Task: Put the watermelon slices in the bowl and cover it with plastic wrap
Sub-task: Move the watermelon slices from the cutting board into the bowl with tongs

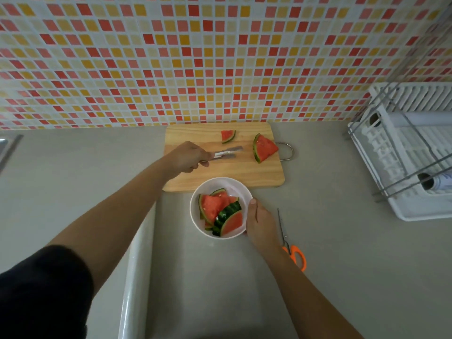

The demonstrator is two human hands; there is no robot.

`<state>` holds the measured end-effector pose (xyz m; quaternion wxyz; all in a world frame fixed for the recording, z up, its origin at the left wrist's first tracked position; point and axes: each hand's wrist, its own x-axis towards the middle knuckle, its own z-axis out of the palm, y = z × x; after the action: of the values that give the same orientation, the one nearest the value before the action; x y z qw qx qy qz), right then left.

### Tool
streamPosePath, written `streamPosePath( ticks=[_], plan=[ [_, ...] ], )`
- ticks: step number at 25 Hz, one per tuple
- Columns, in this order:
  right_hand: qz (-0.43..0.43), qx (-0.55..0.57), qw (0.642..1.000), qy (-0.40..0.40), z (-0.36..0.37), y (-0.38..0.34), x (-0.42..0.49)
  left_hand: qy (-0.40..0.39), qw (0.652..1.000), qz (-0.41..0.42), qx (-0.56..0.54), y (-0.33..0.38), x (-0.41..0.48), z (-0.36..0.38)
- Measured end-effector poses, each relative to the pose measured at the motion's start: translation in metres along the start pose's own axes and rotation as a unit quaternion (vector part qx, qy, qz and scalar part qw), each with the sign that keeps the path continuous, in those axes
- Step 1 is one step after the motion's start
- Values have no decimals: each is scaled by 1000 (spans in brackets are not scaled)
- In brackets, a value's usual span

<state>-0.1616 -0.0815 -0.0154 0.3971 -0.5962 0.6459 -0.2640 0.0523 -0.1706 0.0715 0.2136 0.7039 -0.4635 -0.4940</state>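
The left hand (188,156) reaches over the wooden cutting board (220,174) with its fingers curled round the handle end of a pair of metal tongs (226,152). The tongs' 2 arms stand slightly apart and hold nothing. Their tips lie between the 2 pieces of watermelon left on the board. The small slice (228,136) is just beyond them toward the tiled wall (220,57), and the larger slice (265,148) is off to the right, near the tips but not touching.

The white bowl (230,185) sits on the grey counter (330,192), its far edge over the board's near edge. It contains several watermelon slices (215,209) piled together (one shows its dark striped rind upward). The right hand (260,223) holds the bowl at its right side, with the thumb laid on the rim and the other fingers hidden behind the wall.

Orange-handled scissors (297,256) lie on the counter just right of the right wrist. A white dish rack (415,204) stands at the far right with a roll (435,183) lying in it; whether it is plastic wrap cannot be told.
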Motion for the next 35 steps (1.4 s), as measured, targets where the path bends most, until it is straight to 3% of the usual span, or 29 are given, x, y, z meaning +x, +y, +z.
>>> streamPosePath(
  ticks=[6, 17, 27, 32, 35],
  plan=[
    [-19, -7, 1000, 13, 2, 5, 2, 0, 999, -21, -26, 16, 59, 33],
    [-38, 5, 999, 12, 4, 8, 3, 91, 981, 15, 170, 43, 74, 49],
    [-35, -6, 999, 20, 4, 9, 3, 134, 935, 25, 328, 17, 42, -8],
    [-31, 4, 999, 19, 4, 9, 3, 155, 954, 45, 252, -18, 18, -26],
    [-19, -1, 1000, 21, 4, 8, 3, 118, 981, 14, 154, -31, 12, -23]
  ],
)
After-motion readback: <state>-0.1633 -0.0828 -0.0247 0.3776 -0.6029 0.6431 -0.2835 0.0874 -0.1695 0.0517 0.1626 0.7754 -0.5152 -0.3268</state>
